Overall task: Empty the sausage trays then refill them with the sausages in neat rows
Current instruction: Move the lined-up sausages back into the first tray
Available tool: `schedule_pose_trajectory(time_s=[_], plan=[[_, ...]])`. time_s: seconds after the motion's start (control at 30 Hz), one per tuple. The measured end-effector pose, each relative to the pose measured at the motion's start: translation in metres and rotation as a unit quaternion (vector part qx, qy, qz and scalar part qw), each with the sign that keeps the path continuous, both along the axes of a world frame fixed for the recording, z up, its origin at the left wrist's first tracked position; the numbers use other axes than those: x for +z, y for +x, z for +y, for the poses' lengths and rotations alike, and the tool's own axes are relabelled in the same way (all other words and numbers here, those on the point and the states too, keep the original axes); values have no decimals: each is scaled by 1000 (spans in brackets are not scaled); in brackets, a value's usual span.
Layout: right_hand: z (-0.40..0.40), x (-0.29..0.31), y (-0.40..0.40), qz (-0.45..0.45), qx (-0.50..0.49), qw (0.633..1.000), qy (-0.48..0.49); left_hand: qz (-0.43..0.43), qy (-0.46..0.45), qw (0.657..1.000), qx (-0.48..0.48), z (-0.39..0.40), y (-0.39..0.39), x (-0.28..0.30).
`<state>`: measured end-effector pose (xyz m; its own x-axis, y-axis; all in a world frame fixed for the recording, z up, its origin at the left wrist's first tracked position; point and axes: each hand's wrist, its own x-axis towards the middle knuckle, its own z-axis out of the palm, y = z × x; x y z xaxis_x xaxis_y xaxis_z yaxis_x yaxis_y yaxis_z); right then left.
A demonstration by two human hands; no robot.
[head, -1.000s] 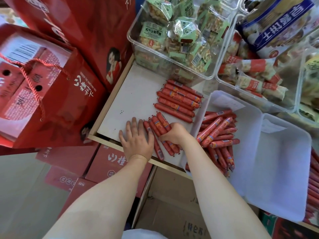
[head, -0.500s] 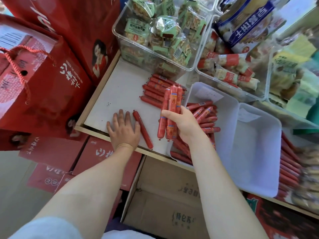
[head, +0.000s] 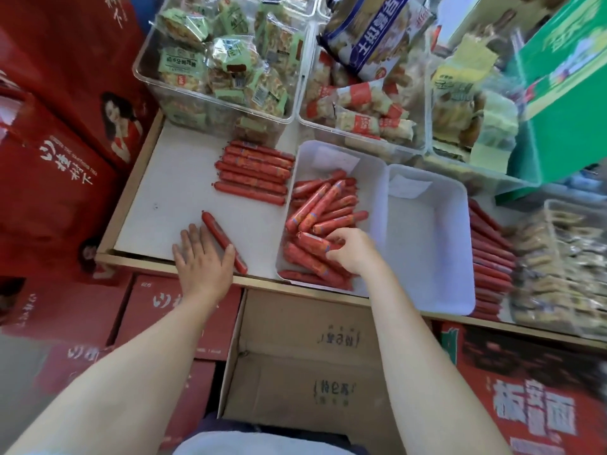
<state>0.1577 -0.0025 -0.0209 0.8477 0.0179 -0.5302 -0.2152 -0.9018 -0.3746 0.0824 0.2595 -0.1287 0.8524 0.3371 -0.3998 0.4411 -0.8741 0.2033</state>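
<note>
Head camera, looking down at a white shelf (head: 170, 205) with a wooden edge. Your left hand (head: 203, 257) lies flat on the shelf near its front edge, fingers straight and relaxed, grasping nothing; its thumb side touches a single red sausage (head: 223, 242) that lies diagonally beside it. Farther back on the shelf, a neat row of red sausages (head: 253, 172) lies side by side, just left of a white tray (head: 377, 188).

That tray holds a loose pile of sausages (head: 320, 224), pointing several ways. Your right hand (head: 353, 249) reaches into the tray from the front, fingers curled over the pile; they appear to close on a sausage, though the grip itself is partly hidden. Touching this tray on the right is a second white tray (head: 433, 244); only its bare floor shows. Beyond it, more sausages (head: 489, 257) lie stacked on the shelf.

Behind the trays stand clear bins: one of green-wrapped snacks (head: 223, 64), one of red-and-white wrapped snacks (head: 361, 110). Red gift boxes (head: 59, 152) stand to the left, and an open cardboard box (head: 305, 362) sits below the shelf.
</note>
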Motion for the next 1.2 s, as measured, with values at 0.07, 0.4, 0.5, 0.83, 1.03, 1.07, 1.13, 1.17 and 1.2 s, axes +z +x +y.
schedule_pose_trajectory(time_s=[0.07,0.4,0.5,0.83,1.03,1.07,1.13,1.17,1.2], plan=[[3,-3,-1,-25,-33,999,23,17,-15,1000,-14,5,-2,1],[103,3,5,-177,4,973,145,5,-2,993,-121,23,-35,-4],[147,-14,3,-58,73,984,154,0,-4,992,-128,24,-33,-6],[202,-73,14,-7,157,987,-22,9,-4,992,-122,22,-33,-4],[199,-78,45,-205,203,945,-157,26,-19,997,-65,19,-22,1],[197,-77,52,-220,190,942,-169,34,-25,997,-60,18,-21,2],[192,-76,65,-198,176,948,-174,41,-26,997,-59,18,-20,5],[191,-76,71,-177,172,954,-171,42,-28,997,-59,17,-20,6],[189,-75,75,-160,170,958,-169,45,-29,997,-59,18,-20,7]])
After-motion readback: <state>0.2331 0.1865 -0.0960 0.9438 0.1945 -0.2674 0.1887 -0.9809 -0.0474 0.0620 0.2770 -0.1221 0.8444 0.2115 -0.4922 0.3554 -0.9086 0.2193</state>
